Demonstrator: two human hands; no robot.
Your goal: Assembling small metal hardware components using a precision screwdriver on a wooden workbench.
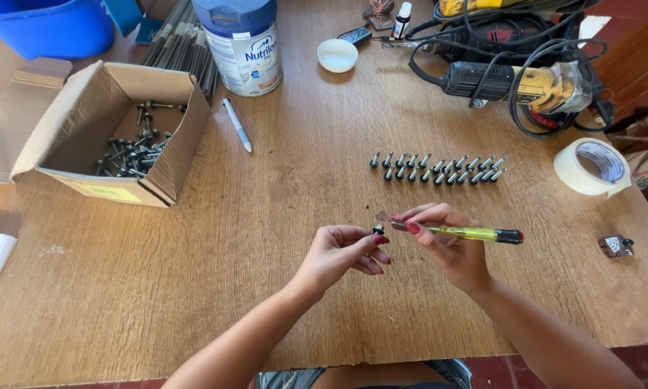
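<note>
My left hand (342,253) pinches a small dark screw (378,230) between thumb and fingertips above the wooden table (266,238). My right hand (446,241) holds a screwdriver with a clear yellow handle and black end cap (475,233), its metal tip pointing left at the screw. Beyond the hands, two neat rows of several screws (438,169) lie on the table. An open cardboard box (115,137) at the left holds a heap of similar screws.
A white pen (237,124), a tall tin can (240,45), a small white bowl (338,55), power tools with black cords (525,65), a tape roll (592,166) and a small metal part (615,246) lie around. A blue tub (47,25) sits far left.
</note>
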